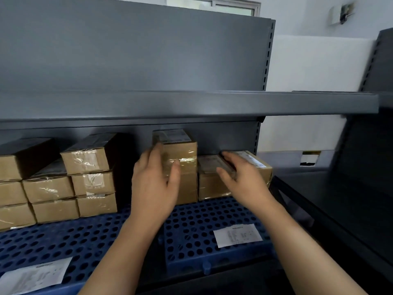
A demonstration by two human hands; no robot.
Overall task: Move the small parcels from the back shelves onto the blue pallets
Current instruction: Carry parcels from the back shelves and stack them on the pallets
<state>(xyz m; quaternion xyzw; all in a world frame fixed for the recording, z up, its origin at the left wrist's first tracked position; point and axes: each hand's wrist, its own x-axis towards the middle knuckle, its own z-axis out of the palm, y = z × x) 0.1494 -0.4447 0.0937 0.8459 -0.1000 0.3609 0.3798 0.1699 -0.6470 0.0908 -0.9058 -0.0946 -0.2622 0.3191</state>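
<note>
Two blue perforated pallets (204, 235) lie side by side under a grey shelf. On the right pallet stands a tall stack of brown taped parcels (185, 150). My left hand (153, 184) grips the stack's left front corner, fingers along the side and thumb on the taped front. Beside it sits a lower parcel (210, 186) with another one (259, 162) further right. My right hand (242, 177) rests on top of these, fingers fairly straight. More parcels (93, 173) are stacked on the left pallet.
The grey metal shelf (191, 103) overhangs the pallets just above the tall stack. White paper slips lie on the right pallet (237, 235) and the left pallet (32, 277). A dark shelving unit (350, 199) stands close on the right.
</note>
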